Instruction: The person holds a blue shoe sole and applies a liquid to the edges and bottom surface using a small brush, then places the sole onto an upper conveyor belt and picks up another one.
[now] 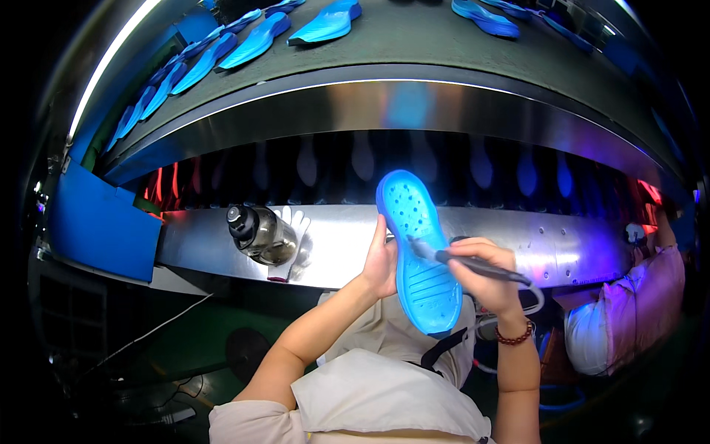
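Note:
A blue shoe sole (431, 294) hangs over my lap with its inner side up, showing small holes at the far end and ridges at the near end. My left hand (381, 260) grips its left edge. My right hand (494, 280) is closed round the dark handle of a brush (484, 268), from whose back end a pale hose (538, 302) curves down. The brush's pale tip lies over the middle of the sole and is partly blurred; whether it touches the surface I cannot tell.
Beyond the metal ledge (340, 255) runs a dark green belt (414, 52) carrying several blue soles (255, 43). On the ledge at left, a dark bottle (260, 235) stands beside a white glove (301, 226). A co-worker's sleeve (651, 292) shows at right.

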`<action>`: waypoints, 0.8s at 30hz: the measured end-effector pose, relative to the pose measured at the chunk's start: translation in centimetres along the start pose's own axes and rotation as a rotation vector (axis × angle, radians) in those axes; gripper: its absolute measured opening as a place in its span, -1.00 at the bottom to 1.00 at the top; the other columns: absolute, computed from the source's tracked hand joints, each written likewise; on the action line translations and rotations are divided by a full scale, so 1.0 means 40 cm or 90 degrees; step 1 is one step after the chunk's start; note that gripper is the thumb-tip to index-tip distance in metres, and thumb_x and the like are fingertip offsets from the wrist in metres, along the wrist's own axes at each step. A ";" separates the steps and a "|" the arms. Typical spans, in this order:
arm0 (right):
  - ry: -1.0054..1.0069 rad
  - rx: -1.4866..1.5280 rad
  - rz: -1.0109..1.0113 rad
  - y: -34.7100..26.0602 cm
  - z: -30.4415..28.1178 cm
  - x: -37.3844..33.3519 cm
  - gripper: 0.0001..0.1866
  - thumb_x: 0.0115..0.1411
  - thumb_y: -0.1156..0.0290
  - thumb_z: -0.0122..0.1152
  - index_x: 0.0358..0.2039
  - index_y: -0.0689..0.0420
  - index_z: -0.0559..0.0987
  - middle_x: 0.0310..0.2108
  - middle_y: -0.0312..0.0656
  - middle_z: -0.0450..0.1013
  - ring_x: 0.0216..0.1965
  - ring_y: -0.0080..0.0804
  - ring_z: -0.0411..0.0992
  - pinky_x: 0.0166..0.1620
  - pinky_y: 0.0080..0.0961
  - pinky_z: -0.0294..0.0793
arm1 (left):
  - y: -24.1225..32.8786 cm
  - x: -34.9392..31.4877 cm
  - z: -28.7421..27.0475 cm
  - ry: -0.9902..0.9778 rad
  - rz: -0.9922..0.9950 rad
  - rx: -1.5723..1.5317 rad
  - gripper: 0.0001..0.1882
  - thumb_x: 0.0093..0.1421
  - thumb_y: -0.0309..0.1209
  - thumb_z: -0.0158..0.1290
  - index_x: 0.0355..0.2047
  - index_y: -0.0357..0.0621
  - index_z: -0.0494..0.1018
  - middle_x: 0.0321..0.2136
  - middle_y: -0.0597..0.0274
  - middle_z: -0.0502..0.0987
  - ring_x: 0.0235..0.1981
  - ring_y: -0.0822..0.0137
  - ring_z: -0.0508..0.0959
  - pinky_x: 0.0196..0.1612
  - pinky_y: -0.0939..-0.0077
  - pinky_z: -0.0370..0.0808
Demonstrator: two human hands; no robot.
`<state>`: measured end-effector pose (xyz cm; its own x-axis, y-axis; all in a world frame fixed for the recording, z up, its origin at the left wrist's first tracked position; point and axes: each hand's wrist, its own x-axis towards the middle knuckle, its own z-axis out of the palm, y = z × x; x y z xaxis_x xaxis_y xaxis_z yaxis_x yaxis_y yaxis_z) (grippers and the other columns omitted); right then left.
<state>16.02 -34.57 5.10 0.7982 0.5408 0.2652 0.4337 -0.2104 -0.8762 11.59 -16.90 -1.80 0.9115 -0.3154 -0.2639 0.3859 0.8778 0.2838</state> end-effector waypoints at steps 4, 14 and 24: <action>-0.100 -0.176 -0.244 -0.078 0.021 -0.041 -0.90 -0.21 0.54 0.21 -0.59 0.09 0.51 -0.51 -0.22 0.49 -0.44 -0.33 0.46 -0.35 -0.48 0.39 | 0.029 -0.001 -0.004 -0.032 0.119 -0.008 -0.18 0.15 0.29 -0.52 0.16 -0.14 0.06 0.03 0.02 0.29 0.06 0.10 0.33 0.10 0.08 0.28; -0.121 0.017 -0.174 -0.129 -0.017 -0.006 -0.78 -0.17 0.58 0.27 -0.41 0.22 0.57 -0.42 -0.12 0.52 -0.33 -0.26 0.50 -0.24 -0.44 0.46 | 0.041 -0.018 0.078 -0.062 0.125 -0.066 -0.10 0.08 0.36 -0.50 0.16 -0.12 0.08 0.02 -0.04 0.29 0.07 0.00 0.29 0.09 0.00 0.26; -0.277 0.118 -0.116 -0.116 -0.059 -0.056 -0.77 -0.17 0.60 0.32 -0.40 0.23 0.59 -0.33 -0.13 0.54 -0.18 -0.22 0.46 -0.07 -0.39 0.42 | 0.126 -0.034 0.107 -0.102 0.183 0.030 -0.07 0.03 0.39 -0.36 0.14 -0.14 0.11 0.00 -0.01 0.33 -0.01 0.08 0.40 0.03 0.09 0.36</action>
<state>13.22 -36.71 9.52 0.4510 0.8528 0.2634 0.4373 0.0461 -0.8981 12.93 -13.59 3.94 0.9934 -0.1131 -0.0192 0.1122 0.9227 0.3688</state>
